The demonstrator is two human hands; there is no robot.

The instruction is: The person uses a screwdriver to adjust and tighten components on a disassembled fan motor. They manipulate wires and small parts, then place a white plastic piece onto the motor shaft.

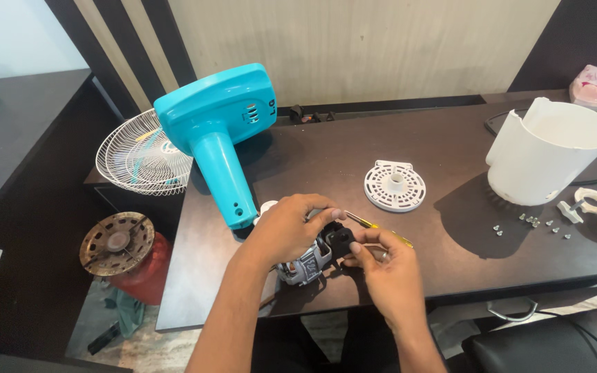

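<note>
Both hands work a small fan motor (307, 264) at the near table edge (174, 324). The left hand (286, 228) wraps closed over its top; the right hand (388, 269) pinches a black part (340, 240) at its right end. Disassembly seems under way; judging by this, steady bracing matters next. A yellow screwdriver (381, 228) lies just beyond.

Blocked on the left by the turquoise fan housing (219, 131) leaning just beside the left hand (286, 228). Hemmed ahead by a yellow screwdriver (378, 228) and white round grille (394, 185). Open bench (450, 266) rightward, short of scattered screws (532, 224) and the white shell (551, 152).
</note>
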